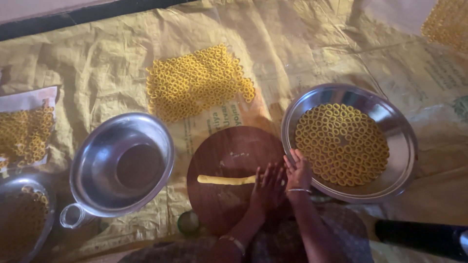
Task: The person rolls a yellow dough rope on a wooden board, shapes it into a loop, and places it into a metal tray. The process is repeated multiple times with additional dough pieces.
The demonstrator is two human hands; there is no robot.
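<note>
Dough rope (225, 179) lies on round wooden board (234, 178), long axis left–right, extending leftward from both hands — left hand (267, 187) flat, fingers spread, pressing its right end; right hand (298, 171) open beside it, gripping nothing.

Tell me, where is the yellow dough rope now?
In the head view, the dough rope lies across the round wooden board, its right end under the left hand, between the empty steel bowl and the ring-filled pan.

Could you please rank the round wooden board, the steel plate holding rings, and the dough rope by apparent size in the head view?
1. steel plate
2. round wooden board, somewhat smaller
3. dough rope
</note>
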